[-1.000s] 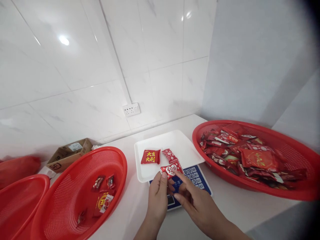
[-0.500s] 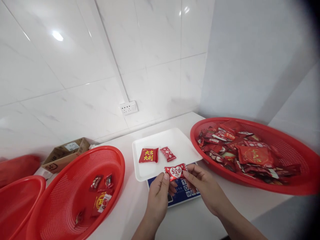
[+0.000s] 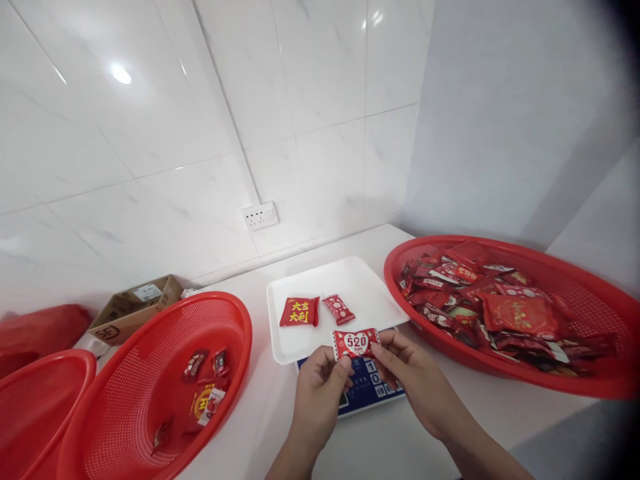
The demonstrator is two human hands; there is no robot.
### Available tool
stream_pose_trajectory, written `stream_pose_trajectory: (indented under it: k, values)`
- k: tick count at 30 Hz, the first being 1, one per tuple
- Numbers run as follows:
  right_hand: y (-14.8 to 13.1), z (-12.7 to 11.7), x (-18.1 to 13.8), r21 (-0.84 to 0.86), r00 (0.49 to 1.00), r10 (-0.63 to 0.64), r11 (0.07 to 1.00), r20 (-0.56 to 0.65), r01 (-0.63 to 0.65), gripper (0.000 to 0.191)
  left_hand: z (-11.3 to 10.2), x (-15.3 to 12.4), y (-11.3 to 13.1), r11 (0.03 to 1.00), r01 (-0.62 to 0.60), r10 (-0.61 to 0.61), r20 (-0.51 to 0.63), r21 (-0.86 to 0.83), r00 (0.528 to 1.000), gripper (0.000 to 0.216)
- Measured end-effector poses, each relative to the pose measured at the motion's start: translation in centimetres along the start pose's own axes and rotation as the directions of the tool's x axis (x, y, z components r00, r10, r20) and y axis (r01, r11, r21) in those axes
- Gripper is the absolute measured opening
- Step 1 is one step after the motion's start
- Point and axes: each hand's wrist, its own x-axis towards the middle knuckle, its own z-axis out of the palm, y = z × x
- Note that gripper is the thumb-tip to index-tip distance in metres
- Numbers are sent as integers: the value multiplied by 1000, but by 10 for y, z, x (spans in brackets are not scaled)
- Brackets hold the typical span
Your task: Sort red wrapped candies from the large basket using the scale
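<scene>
Between my two hands is a red candy packet [image 3: 356, 343] with a white heart and "520" on it. My left hand [image 3: 323, 387] pinches its left end, thumb on the front. On its right end are the thumb and fingers of my right hand [image 3: 407, 367]. The packet is held above the near edge of a white weighing tray [image 3: 285, 347], which sits on a blue-fronted scale [image 3: 367, 393]. In the tray lie a square red packet [image 3: 300, 311] with yellow characters and a smaller red packet with pale dots [image 3: 339, 308].
A red basket [image 3: 590, 300] at right holds many red-wrapped packets. Another red basket [image 3: 120, 373] at left has several packets inside, with a further red basket [image 3: 30, 407] beside it. Behind them stand a cardboard box [image 3: 135, 303] and a red bag [image 3: 45, 330]. A socket [image 3: 261, 216] is on the wall.
The "520" packet has turned slightly to lie more level and face me more squarely. My left thumb has shifted to its lower edge. The view has moved a little.
</scene>
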Motion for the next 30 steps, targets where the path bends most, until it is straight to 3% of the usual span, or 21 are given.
stream_pose_trajectory:
  k: [6, 10, 14, 18, 21, 27, 30]
  values:
    - [0, -2, -1, -58, 996, -59, 996, 63, 63, 31, 0, 1, 1, 999, -22, 22, -15, -36, 1000, 28]
    - [-2, -4, -3, -125, 984, -175, 976, 33, 178, 21, 0, -3, 0, 984, 15, -12, 14, -179, 1000, 32]
    - [-1, -4, -4, -191, 940, -342, 923, -4, 335, 14, 0, -6, 3, 939, 64, -40, 78, -337, 996, 48]
    - [1, -7, -4, -266, 896, -444, 867, -23, 422, 13, 0, -7, 8, 932, 84, -47, 114, -352, 992, 45]
    - [2, -8, -6, -275, 916, -402, 881, -8, 384, 16, 1, -7, 8, 947, 97, -71, 96, -305, 993, 44]
    - [0, -6, -11, -151, 987, -157, 977, -19, 152, 41, 3, -7, 3, 963, 58, -46, 50, -262, 998, 42]
    - [0, -4, -11, -112, 995, -92, 989, 27, 95, 38, 3, -8, 3, 969, 52, -39, 61, -241, 997, 35]
